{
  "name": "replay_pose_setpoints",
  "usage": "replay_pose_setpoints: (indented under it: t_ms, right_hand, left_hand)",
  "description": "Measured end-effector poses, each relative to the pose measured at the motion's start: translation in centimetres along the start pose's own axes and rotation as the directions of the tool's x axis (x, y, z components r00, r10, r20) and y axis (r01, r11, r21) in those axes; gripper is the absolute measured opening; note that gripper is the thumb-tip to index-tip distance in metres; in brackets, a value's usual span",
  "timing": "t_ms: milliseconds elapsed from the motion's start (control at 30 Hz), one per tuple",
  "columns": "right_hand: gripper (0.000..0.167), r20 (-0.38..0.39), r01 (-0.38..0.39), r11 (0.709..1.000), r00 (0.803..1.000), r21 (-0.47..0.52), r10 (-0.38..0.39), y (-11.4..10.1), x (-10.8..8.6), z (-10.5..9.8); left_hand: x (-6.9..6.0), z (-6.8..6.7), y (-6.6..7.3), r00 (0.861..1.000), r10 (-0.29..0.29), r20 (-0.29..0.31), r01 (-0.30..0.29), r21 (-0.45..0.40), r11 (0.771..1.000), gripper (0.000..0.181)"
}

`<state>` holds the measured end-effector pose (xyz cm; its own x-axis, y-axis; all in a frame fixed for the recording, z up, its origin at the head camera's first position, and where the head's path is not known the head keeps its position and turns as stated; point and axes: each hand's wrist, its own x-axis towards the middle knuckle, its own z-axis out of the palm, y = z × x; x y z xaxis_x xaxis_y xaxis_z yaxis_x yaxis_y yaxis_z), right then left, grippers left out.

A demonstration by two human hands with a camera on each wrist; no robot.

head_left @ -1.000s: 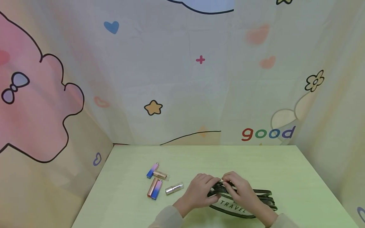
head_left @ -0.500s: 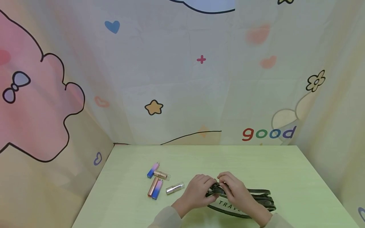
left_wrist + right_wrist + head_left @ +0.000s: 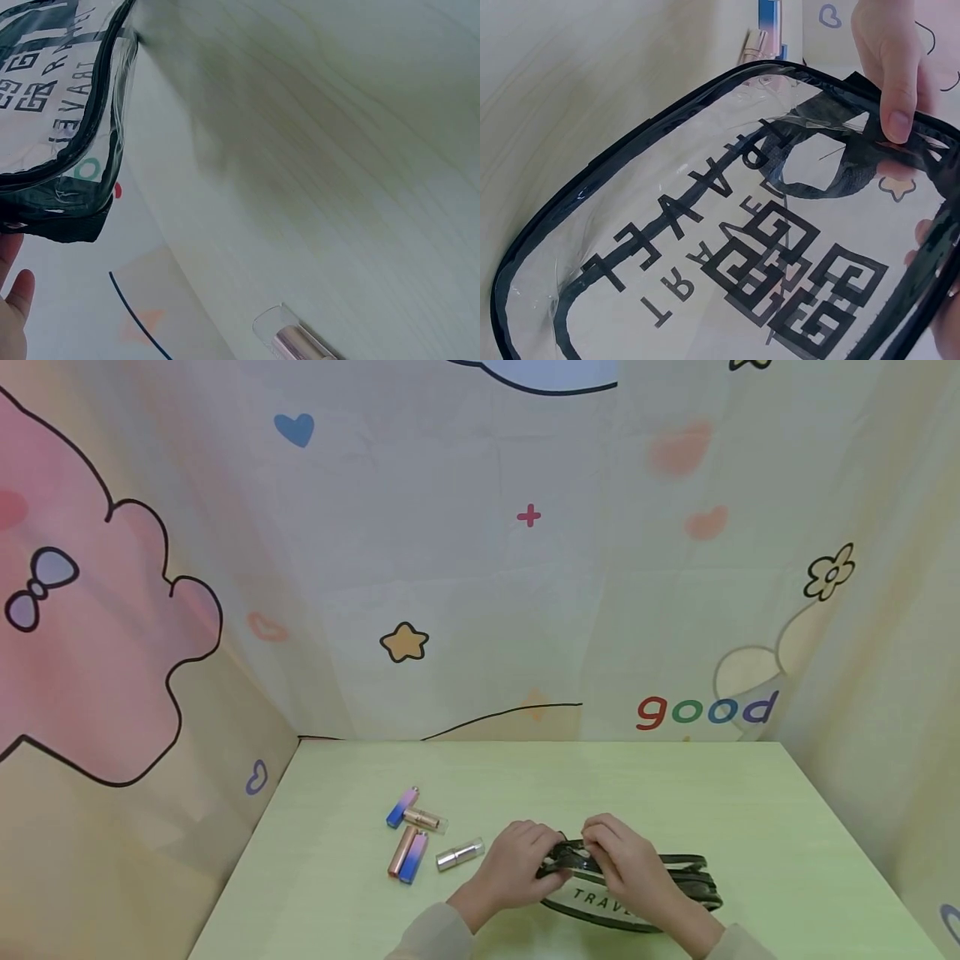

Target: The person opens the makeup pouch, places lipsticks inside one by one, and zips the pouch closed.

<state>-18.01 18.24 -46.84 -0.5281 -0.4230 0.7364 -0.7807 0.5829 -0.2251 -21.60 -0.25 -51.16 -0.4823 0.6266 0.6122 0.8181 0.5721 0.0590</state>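
Both hands (image 3: 516, 867) (image 3: 632, 867) grip a clear, black-edged pouch (image 3: 588, 899) printed TRAVEL

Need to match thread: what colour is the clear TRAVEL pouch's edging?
The edging is black, clearest in the right wrist view.

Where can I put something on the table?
The table has bare room right of the travel bag, and along the back, between the bag and the printed curtain. Another patch lies between the lipstick tubes and the left edge. It's crowded among those tubes and at the bag, where the left hand and right hand hold on.
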Motion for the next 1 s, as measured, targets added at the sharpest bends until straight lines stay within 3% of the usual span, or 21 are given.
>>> replay_pose_setpoints:
  t_ms: [100, 400, 467, 667, 867, 1000]
  right_hand:
    - [0.006, 0.007, -0.001, 1.0, 1.0, 0.027, 0.001, 0.1, -0.1, -0.2]
    - [0.011, 0.066, -0.023, 0.997, 0.998, 0.077, 0.018, 0.3, -0.3, -0.7]
    - [0.007, 0.059, -0.012, 0.998, 0.998, 0.061, 0.009, 0.2, -0.3, -0.9]
    - [0.029, 0.029, 0.058, 0.998, 0.998, -0.018, -0.058, 0.2, -0.1, -1.1]
    - [0.032, -0.034, 0.146, 0.984, 0.988, -0.1, -0.15, 0.3, -0.1, -1.1]
    - [0.034, -0.065, 0.164, 0.978, 0.983, -0.132, -0.174, 0.4, -0.2, -1.1]
  left_hand:
    - [0.0, 0.0, 0.0, 1.0, 0.004, 0.002, -0.004, 0.008, 1.0, 0.028]
    - [0.0, 0.1, 0.0, 1.0, 0.016, 0.003, -0.016, 0.022, 1.0, 0.029]
    - [-0.1, 0.0, 0.0, 1.0, 0.016, -0.001, -0.016, 0.022, 1.0, 0.029]
    - [0.0, 0.0, -0.1, 1.0, 0.011, -0.002, -0.011, 0.021, 1.0, 0.03]
    - [-0.1, 0.1, -0.2, 1.0, 0.008, 0.012, -0.008, 0.029, 1.0, 0.029]
    - [-0.3, 0.2, -0.5, 1.0, -0.01, 0.026, 0.009, 0.024, 1.0, 0.028]
